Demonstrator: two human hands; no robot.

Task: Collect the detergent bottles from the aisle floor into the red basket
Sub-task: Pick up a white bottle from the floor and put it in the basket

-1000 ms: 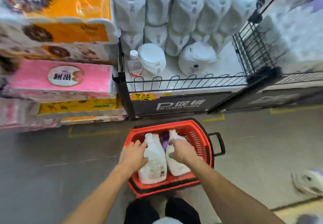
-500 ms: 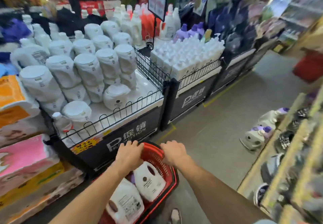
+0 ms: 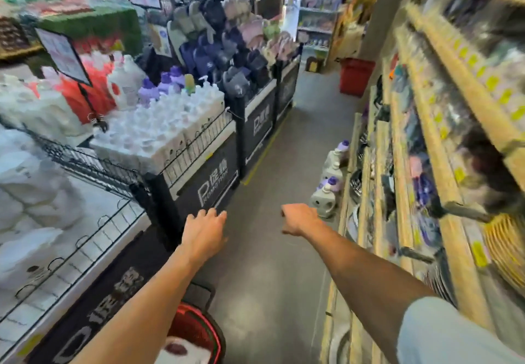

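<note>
Two white detergent bottles with purple caps stand on the aisle floor against the right shelf: a near bottle (image 3: 324, 200) and a far bottle (image 3: 336, 156) behind it. The red basket (image 3: 199, 332) sits at the bottom edge, under my left forearm, with a white bottle (image 3: 181, 351) showing inside. My left hand (image 3: 204, 231) is stretched forward over the floor, fingers apart, holding nothing. My right hand (image 3: 299, 218) reaches toward the near bottle, fingers loosely curled and empty, just left of it and not touching.
Black promotion bins (image 3: 210, 181) with wire rails line the left side, stacked with white bottles (image 3: 159, 133) and bags. Wooden shelving (image 3: 397, 193) runs along the right. A red bin (image 3: 356, 80) stands at the aisle's far end. Grey floor (image 3: 272, 264) lies between.
Both hands have left the basket's rim and now stretch forward into the aisle. My view has swung right and up, so the basket dropped to the bottom edge and the floor bottles came closer.
</note>
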